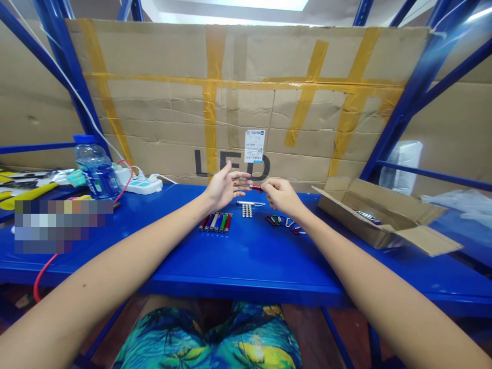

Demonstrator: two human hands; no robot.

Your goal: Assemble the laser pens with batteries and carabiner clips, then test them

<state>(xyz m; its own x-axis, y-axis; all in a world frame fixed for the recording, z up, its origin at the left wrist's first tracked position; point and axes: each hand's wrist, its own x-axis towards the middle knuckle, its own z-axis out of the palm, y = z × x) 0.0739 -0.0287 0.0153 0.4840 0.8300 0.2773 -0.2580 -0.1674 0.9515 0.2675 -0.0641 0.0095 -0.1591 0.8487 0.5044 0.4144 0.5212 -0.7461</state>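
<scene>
My right hand (280, 195) pinches a small red flashlight tube (257, 187) above the table, its near end hidden by the fingers. Beside the tube's free end is my left hand (227, 185), palm turned inward and fingers spread, holding nothing that shows. Below the hands lies a silver flashlight (245, 203) with a pale clip at its right end. Small round silver button cells (246, 210) sit in neat rows just under it. Several coloured flashlight tubes (215, 223) line up side by side to the left. Coloured carabiners (282, 221) are spread in a row under my right forearm.
An open cardboard box (357, 220) with shiny items inside stands at the right. At the left are a bottle with a blue cap (96, 169), a white power strip (142, 185) and a red cable (45, 269). A taped cardboard panel (169, 118) closes off the back.
</scene>
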